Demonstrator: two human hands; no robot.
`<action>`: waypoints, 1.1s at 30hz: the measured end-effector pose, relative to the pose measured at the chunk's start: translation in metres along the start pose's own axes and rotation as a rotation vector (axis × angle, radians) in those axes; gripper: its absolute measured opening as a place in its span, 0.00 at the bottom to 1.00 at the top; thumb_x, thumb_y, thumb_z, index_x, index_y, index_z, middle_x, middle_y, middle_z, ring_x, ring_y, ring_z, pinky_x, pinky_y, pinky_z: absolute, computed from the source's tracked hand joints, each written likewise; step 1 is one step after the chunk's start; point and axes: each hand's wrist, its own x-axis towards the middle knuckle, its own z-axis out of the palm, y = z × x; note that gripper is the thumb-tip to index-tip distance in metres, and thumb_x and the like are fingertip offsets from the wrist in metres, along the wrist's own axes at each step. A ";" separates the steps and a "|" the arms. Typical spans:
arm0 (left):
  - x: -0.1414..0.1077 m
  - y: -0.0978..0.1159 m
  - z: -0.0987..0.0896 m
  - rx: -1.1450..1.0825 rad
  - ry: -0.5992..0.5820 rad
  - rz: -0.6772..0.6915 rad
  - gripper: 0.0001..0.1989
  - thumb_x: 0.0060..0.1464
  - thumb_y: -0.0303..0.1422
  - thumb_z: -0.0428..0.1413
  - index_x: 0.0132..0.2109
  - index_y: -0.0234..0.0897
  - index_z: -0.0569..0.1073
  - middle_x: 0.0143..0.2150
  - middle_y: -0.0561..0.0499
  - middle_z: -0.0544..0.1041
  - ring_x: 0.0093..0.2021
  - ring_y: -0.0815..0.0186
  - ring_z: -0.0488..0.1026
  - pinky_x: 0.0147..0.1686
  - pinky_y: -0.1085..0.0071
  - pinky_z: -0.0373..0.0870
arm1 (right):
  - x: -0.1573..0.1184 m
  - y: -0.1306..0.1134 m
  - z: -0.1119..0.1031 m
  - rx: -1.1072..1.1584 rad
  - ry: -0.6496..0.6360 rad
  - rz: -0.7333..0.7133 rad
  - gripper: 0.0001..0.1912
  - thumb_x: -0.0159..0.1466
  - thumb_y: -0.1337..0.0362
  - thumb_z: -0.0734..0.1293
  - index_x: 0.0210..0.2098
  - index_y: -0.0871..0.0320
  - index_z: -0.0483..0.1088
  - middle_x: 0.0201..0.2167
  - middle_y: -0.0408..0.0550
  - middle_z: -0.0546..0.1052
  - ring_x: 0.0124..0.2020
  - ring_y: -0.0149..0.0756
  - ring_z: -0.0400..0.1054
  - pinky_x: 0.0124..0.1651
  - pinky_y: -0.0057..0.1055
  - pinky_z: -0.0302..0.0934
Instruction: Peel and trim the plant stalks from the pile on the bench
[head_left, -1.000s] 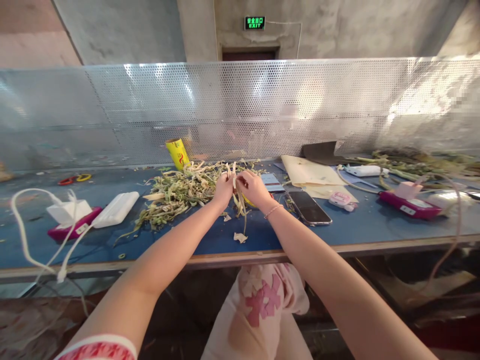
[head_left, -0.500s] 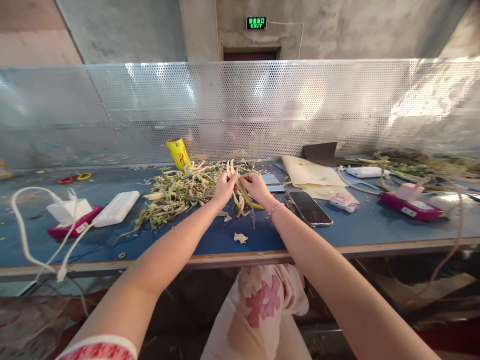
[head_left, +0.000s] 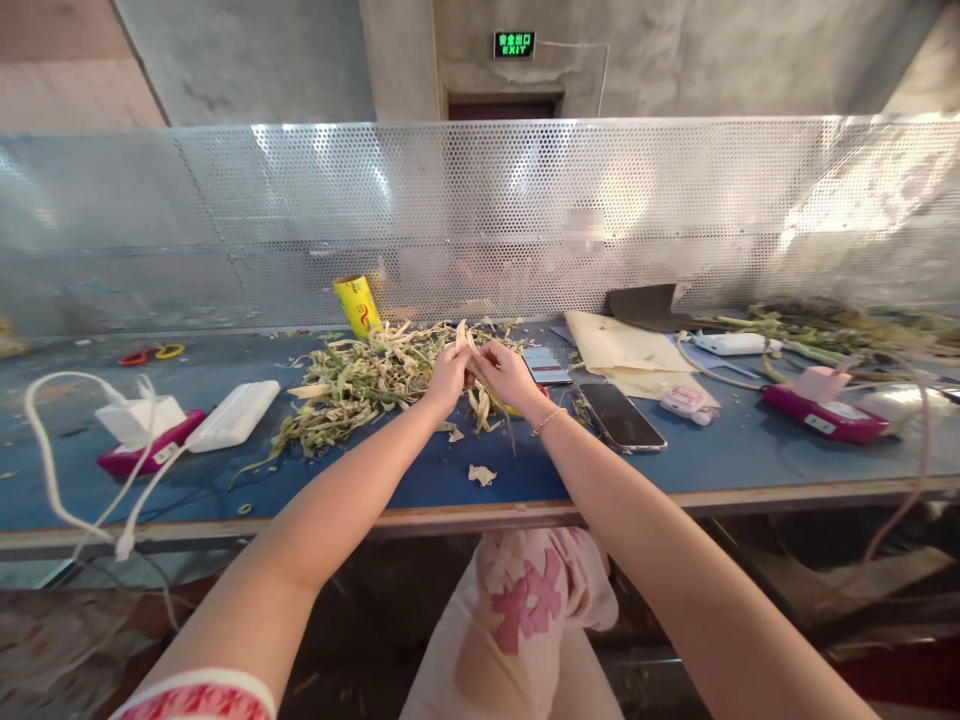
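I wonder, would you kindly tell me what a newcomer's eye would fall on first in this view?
Probably the left hand and right hand, close together over the blue table at mid-picture, with pale dry strips between them. Just to their left spreads a heap of dried plant scraps, with a bright yellow tube behind it. High above, a green exit sign glows on the concrete wall.

A dark-screened phone (head_left: 621, 417) lies near a pink case (head_left: 683, 402), and an exit sign (head_left: 514, 45) glows green.
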 end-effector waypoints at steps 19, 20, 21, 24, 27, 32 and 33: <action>-0.004 0.005 0.006 -0.240 -0.046 0.031 0.11 0.53 0.33 0.48 0.25 0.35 0.59 0.18 0.57 0.61 0.17 0.76 0.58 0.20 0.77 0.55 | 0.000 -0.002 0.001 0.041 0.221 0.035 0.06 0.56 0.63 0.56 0.24 0.56 0.56 0.21 0.41 0.63 0.23 0.29 0.55 0.30 0.28 0.52; -0.003 0.003 0.005 -0.206 -0.057 0.045 0.11 0.52 0.33 0.49 0.25 0.35 0.59 0.19 0.57 0.61 0.18 0.76 0.59 0.21 0.77 0.57 | 0.000 -0.003 0.001 0.076 0.229 0.068 0.07 0.56 0.62 0.56 0.23 0.56 0.55 0.20 0.40 0.63 0.23 0.28 0.55 0.30 0.27 0.52; -0.002 0.001 0.005 -0.152 -0.059 0.070 0.11 0.52 0.34 0.50 0.25 0.35 0.59 0.20 0.57 0.62 0.19 0.76 0.60 0.23 0.76 0.58 | 0.000 -0.003 0.001 0.113 0.227 0.090 0.07 0.56 0.62 0.57 0.23 0.56 0.55 0.20 0.40 0.62 0.23 0.28 0.55 0.30 0.27 0.51; -0.002 -0.001 0.003 0.071 -0.056 0.173 0.13 0.51 0.36 0.51 0.24 0.35 0.60 0.18 0.57 0.61 0.19 0.75 0.60 0.23 0.76 0.57 | 0.000 -0.002 0.001 0.204 0.177 0.130 0.10 0.55 0.59 0.58 0.22 0.56 0.56 0.19 0.39 0.61 0.23 0.27 0.54 0.28 0.27 0.51; -0.004 0.002 0.001 0.171 -0.097 0.189 0.14 0.51 0.36 0.51 0.23 0.35 0.59 0.17 0.58 0.58 0.17 0.75 0.57 0.20 0.76 0.54 | 0.001 0.000 0.001 0.308 0.092 0.174 0.12 0.56 0.56 0.58 0.21 0.56 0.56 0.17 0.38 0.58 0.21 0.27 0.53 0.26 0.26 0.49; -0.006 0.003 0.002 0.071 -0.127 0.108 0.14 0.52 0.35 0.50 0.23 0.36 0.58 0.16 0.58 0.56 0.15 0.76 0.54 0.17 0.76 0.50 | 0.002 0.003 0.001 0.402 0.027 0.139 0.12 0.55 0.54 0.59 0.24 0.56 0.58 0.18 0.38 0.59 0.22 0.27 0.54 0.25 0.25 0.50; -0.005 0.002 0.002 0.060 -0.126 0.106 0.14 0.52 0.36 0.50 0.22 0.36 0.58 0.16 0.58 0.56 0.15 0.76 0.54 0.17 0.76 0.50 | 0.001 0.003 0.001 0.390 0.029 0.123 0.12 0.56 0.54 0.59 0.24 0.56 0.57 0.18 0.38 0.59 0.22 0.27 0.54 0.25 0.25 0.50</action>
